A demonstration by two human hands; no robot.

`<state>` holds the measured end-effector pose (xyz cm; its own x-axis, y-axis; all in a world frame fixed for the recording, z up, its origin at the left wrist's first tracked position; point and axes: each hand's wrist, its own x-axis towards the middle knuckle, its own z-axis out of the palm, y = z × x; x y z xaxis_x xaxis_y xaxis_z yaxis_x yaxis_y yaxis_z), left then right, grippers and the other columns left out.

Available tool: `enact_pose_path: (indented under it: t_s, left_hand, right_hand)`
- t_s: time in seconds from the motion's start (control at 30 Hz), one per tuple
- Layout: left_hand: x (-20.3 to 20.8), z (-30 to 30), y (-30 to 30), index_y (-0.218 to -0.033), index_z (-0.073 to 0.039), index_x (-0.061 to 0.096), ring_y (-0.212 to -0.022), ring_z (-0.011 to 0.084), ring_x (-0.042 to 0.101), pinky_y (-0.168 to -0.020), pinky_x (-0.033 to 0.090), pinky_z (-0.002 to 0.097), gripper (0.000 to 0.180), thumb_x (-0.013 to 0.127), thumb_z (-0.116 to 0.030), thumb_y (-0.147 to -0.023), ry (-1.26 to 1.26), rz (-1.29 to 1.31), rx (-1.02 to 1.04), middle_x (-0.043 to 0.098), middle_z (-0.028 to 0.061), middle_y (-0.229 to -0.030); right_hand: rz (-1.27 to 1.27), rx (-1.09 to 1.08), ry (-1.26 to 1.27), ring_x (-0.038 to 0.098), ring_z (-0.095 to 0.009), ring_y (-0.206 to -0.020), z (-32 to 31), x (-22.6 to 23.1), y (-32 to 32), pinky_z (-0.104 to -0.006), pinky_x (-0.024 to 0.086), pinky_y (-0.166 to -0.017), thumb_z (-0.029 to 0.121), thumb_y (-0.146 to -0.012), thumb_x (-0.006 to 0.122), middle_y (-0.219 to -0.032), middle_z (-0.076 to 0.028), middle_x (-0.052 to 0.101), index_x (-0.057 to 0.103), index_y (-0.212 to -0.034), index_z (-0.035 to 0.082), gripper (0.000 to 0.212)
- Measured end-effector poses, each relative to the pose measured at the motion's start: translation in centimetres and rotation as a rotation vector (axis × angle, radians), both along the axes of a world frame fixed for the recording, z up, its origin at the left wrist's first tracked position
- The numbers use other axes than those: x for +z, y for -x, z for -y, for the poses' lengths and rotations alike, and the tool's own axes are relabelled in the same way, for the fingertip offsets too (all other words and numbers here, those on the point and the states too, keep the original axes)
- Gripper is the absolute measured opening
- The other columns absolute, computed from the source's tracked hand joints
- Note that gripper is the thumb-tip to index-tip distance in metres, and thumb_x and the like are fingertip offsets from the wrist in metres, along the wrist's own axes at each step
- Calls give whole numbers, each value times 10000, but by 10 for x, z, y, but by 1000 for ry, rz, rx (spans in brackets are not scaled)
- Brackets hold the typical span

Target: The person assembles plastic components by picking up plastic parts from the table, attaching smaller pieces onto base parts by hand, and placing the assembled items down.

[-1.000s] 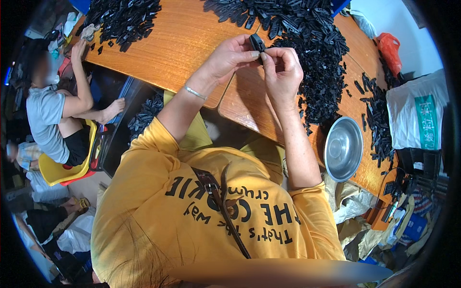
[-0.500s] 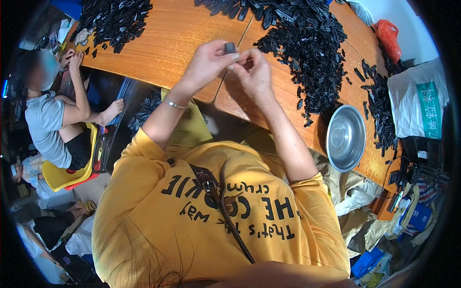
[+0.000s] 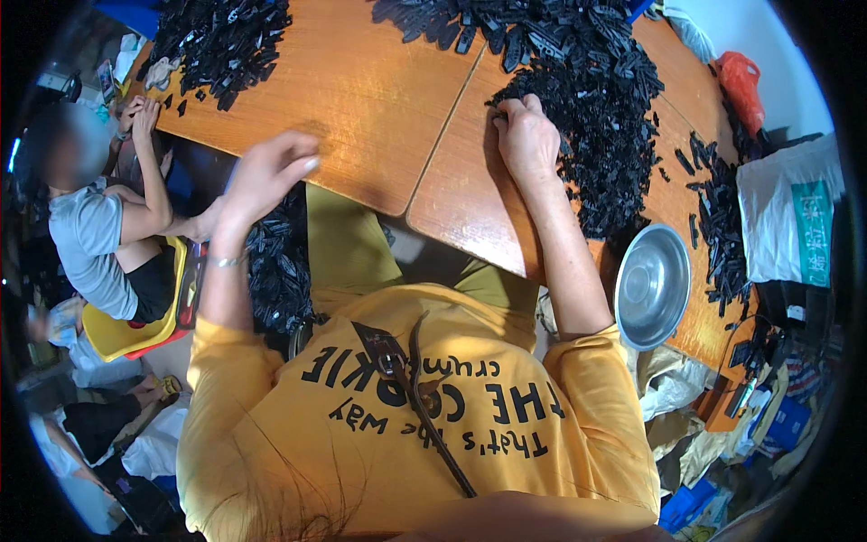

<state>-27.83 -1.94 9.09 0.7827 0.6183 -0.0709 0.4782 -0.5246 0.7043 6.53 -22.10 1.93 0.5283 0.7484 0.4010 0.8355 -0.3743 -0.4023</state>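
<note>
My left hand [image 3: 268, 173] hangs over the table's near edge, slightly blurred, its thumb a little apart from the bent-over fingers. Nothing shows in it. Below it, beside my leg, lies a heap of dark plastic parts [image 3: 278, 271]. My right hand [image 3: 528, 137] reaches to the left edge of a pile of small black plastic pieces [image 3: 610, 154]. Its fingers are curled together at the pieces, and whatever is between the fingertips is hidden. Behind that pile spreads a heap of longer black plastic parts [image 3: 578, 36].
A metal bowl [image 3: 652, 287] stands at the wooden table's [image 3: 361, 108] near right edge. More black parts [image 3: 720, 226] lie beyond it, by a white sack [image 3: 781, 212] and a red bag [image 3: 741, 90]. Another person [image 3: 95, 217] sits at the left near another black heap [image 3: 221, 50].
My hands have parted. The left, which held a small dark part, has moved left and nearer me, the part no longer showing. The right has moved to the small-piece pile.
</note>
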Motion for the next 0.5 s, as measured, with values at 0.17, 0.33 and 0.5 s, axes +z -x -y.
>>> enact_pose_path:
  t_s: [0.17,0.33,0.5]
  left_hand:
    - [-25,-16,-167,-1140,-28,736,-882,278,751,-783,582,382,296,731,-270,-971,-308,172,-100,776,165,-987]
    - [-40,-20,-297,-1062,-41,760,-920,389,742,-814,592,459,340,748,-354,-929,-520,63,46,766,204,-964]
    - [-59,-27,-328,-1015,-27,741,-954,409,740,-832,593,491,305,765,-303,-888,-614,-56,91,756,231,-987]
  right_hand:
    - [106,56,120,698,-397,-867,-3,-3,-7,-482,569,-752,145,-907,721,-991,-156,662,719,-1005,78,119]
    - [-8,59,47,703,-418,-859,8,15,7,-494,566,-745,164,-932,727,-950,-205,709,646,-1008,24,179]
    - [-333,49,-26,708,-434,-857,19,17,18,-509,559,-743,78,-882,760,-963,-253,700,645,-959,-8,163]
